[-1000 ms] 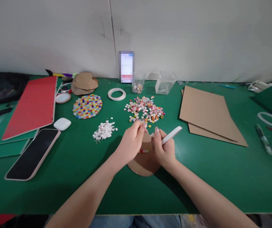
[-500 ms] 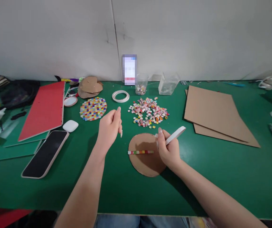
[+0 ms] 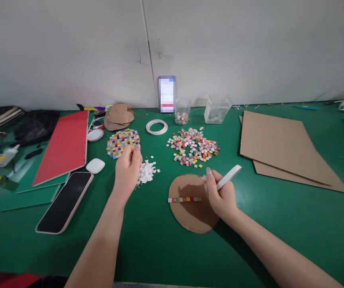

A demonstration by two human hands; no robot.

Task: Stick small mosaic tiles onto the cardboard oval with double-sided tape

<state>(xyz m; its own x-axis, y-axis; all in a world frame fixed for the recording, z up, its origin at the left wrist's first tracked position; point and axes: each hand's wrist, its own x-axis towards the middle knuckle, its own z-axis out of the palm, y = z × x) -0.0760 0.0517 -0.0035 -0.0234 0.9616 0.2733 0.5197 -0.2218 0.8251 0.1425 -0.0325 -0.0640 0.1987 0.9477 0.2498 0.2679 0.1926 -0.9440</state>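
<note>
Head view. My left hand [image 3: 127,168] sits over the near-left edge of the heap of white paper scraps [image 3: 146,172] on the green counter [image 3: 165,248], fingers bunched together and pointing down at the scraps; whether anything is pinched between them I cannot tell.

My right hand [image 3: 221,196] is clenched round a white tape roll [image 3: 228,177], held on edge and tilted, one end sticking out up and to the right past the thumb. This hand rests at the right rim of the round cardboard disc [image 3: 191,206], which lies flat on the counter in front of me. Across the disc runs a short row of coloured tiles [image 3: 184,199], left of the right hand.

Beyond the disc: a loose pile of mixed tiles [image 3: 194,146]. Left of that pile, a disc fully covered in tiles [image 3: 123,143], just beyond the left hand. A second tape ring [image 3: 156,127] lies flat further back. Phone [image 3: 65,202] face up at near left, cardboard sheets [image 3: 282,146] at right.
</note>
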